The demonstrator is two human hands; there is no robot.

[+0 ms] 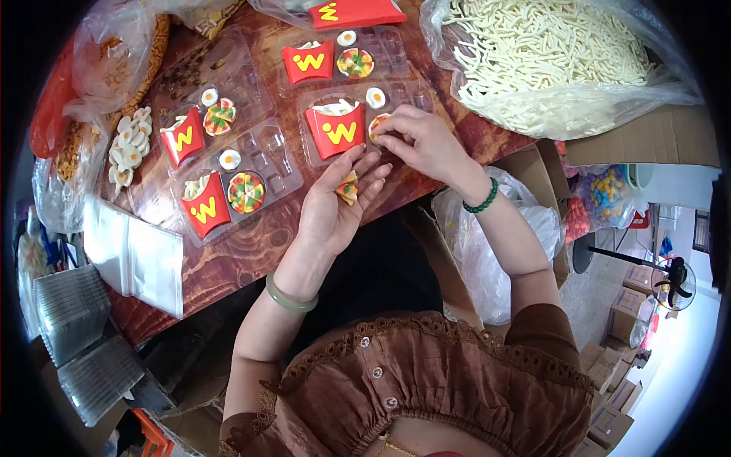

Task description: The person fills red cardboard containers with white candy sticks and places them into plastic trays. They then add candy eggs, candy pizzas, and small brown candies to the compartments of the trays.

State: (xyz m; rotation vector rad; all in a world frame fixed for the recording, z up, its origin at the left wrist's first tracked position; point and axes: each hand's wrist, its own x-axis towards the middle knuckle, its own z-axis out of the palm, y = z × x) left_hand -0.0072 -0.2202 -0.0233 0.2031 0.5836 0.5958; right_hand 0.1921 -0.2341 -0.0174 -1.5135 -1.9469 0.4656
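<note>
My left hand [326, 206] is turned palm up below the nearest tray, its fingers loosely curled, with toy pizza slices [347, 189] lying in it. My right hand [426, 145] reaches into the clear plastic tray [311, 100], thumb and fingertips pinched at a partly hidden toy pizza [378, 123]. The fingers cover much of that pizza. Beside it in the same tray are a red fries box [335, 129] with a yellow mark and pale toy fries, and a small toy fried egg [375, 97].
Several other trays hold a fries box, an egg and a round pizza [246, 192]. Loose toy eggs [131, 145] lie at the left, near clear bags [137, 251]. A large bag of toy fries [556, 61] stands at the back right. Stacked plastic trays [72, 312] sit lower left.
</note>
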